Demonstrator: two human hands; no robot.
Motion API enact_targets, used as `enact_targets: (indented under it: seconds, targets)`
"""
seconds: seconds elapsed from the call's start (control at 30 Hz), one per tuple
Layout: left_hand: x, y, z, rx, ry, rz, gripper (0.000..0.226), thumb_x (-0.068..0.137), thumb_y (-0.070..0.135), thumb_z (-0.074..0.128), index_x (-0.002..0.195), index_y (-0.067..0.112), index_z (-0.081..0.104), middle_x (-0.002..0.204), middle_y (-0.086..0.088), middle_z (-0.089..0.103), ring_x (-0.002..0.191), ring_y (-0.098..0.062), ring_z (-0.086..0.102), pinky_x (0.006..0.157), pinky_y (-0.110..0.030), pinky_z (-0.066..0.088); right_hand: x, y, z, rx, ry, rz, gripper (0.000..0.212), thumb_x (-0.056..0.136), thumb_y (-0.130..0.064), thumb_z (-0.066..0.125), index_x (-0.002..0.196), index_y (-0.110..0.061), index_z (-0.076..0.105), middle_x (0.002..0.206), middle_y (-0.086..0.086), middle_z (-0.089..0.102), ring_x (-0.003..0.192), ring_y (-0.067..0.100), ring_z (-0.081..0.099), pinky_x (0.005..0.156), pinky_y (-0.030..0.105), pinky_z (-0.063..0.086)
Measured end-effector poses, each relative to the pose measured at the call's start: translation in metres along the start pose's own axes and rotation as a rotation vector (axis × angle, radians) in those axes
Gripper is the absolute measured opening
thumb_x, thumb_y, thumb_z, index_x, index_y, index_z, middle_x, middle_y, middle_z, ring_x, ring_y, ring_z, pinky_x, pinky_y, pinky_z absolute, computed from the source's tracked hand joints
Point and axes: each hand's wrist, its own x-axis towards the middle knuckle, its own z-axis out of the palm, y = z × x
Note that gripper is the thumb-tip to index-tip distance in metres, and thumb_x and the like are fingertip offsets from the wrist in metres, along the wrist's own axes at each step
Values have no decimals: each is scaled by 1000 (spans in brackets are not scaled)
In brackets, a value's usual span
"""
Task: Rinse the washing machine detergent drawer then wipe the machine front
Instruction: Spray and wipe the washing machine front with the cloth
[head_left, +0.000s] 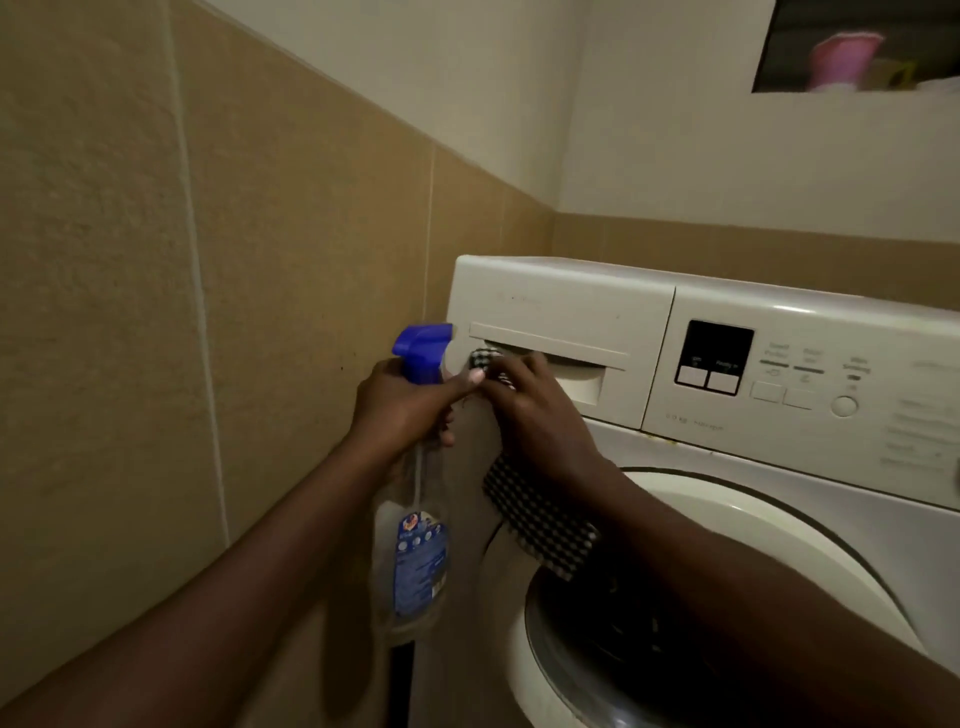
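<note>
Mid-frame, the left hand (400, 402) has its fingers (445, 434) wrapped round the neck of a blue-topped spray bottle (415, 566); the right hand (530, 410) grips a checked cloth (540, 519), pressing it into the handle recess of the detergent drawer (561, 312), closed in the washing machine's (779, 467) upper-left corner.

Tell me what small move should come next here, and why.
Probably drag the checkered cloth rightward along the handle recess of the detergent drawer. The right hand holds the cloth at the recess's left end, the rest of the recess lies bare to the right, and the left hand grips the spray bottle off to the left.
</note>
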Motion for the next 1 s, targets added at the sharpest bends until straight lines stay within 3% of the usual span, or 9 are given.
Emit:
enact_targets:
  seconds: [0.23,0.37,0.5,0.67,0.83,1.0]
  targets:
    - [3,28,34,52,-64,97,43,76,35,82,99,5,63,73,-13,69,56,-21,66,55,-30,57,-2,43,-82,-124,234,157,29,83,4,65,111,-1,69,118,21,62,98,36,54,71,34,47]
    - [-1,37,51,67,-183,121,43,76,38,80,101,7,63,77,-14,69,60,-24,67,58,-31,57,-10,62,-101,-138,241,183,32,85,5,66,117,-2,67,122,19,60,106,33,51,76,38,52]
    - [-10,35,72,100,-219,108,45,75,40,81,104,12,59,78,-11,70,56,-18,67,51,-24,52,-19,76,-110,-104,276,248,37,89,0,64,125,-2,61,125,19,57,114,32,51,86,36,50]
    - [-20,21,81,66,-272,64,47,74,40,82,105,13,59,78,-12,70,57,-20,67,51,-26,54,-27,87,-108,-139,177,219,39,88,-2,65,126,2,59,123,21,60,111,33,53,87,42,51]
    - [-19,10,68,-18,-193,-6,47,75,36,82,105,5,62,72,-11,67,56,-21,64,51,-27,54,0,78,-88,-181,176,137,36,85,-1,68,121,-1,63,121,17,63,107,31,55,83,38,52]
    - [-18,-2,48,-49,-120,-24,44,76,32,82,105,4,63,71,-12,65,57,-23,64,58,-33,58,-20,55,-51,-147,-82,-108,38,82,-4,68,119,-3,65,118,14,65,99,31,59,76,39,56]
